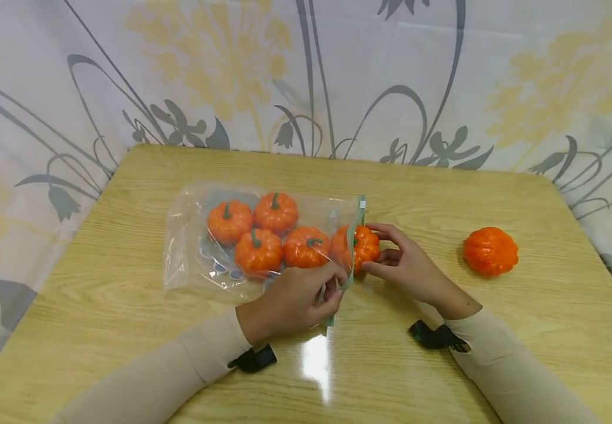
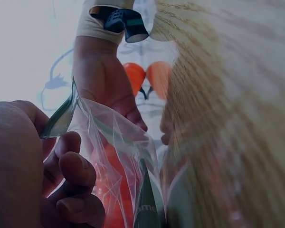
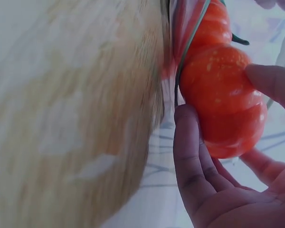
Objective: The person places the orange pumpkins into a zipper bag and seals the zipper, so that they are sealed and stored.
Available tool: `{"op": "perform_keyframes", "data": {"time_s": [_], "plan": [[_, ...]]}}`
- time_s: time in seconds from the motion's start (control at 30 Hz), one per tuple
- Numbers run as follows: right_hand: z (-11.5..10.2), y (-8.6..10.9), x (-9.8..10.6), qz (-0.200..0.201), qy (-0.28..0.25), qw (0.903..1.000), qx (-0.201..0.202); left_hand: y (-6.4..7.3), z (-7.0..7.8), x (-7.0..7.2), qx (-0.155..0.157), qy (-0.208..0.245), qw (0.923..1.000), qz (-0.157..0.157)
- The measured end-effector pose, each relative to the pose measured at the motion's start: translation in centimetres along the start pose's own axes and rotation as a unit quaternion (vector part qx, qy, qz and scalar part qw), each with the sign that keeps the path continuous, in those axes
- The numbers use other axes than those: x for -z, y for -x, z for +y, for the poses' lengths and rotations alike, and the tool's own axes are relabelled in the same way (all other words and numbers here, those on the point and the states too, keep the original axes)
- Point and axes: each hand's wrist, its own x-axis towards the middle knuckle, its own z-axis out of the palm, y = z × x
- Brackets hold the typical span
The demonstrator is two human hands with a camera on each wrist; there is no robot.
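A clear zip bag with a green-edged mouth lies on its side, its opening facing right. Several small orange pumpkins with green stems are inside. My left hand pinches the near edge of the mouth, and the left wrist view shows the green strip held up between thumb and fingers. At the opening, my right hand grips one more pumpkin, which is partly inside the bag. In the right wrist view, thumb and fingers are round this pumpkin, close against another one.
Another orange pumpkin lies on the wooden table to the right of my right hand, no stem showing. A cloth with a flower pattern hangs behind the table and along its sides. Black straps circle both wrists.
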Motion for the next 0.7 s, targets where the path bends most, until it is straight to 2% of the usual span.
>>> {"op": "perform_keyframes", "data": {"time_s": [0.1,0.37,0.7], "plan": [[0.04,0.05,-0.14,0.007,0.006,1.0,-0.001,0.01,0.1,-0.02,0.004,-0.001,1.0,-0.003],[-0.18,-0.06,-0.46,0.021,0.013,0.9996,-0.016,0.08,0.48,-0.09,0.037,-0.01,0.999,-0.021],[-0.08,-0.09,-0.94,0.022,-0.041,0.9985,-0.029,0.09,0.44,-0.24,0.024,-0.002,0.9989,-0.039]]}}
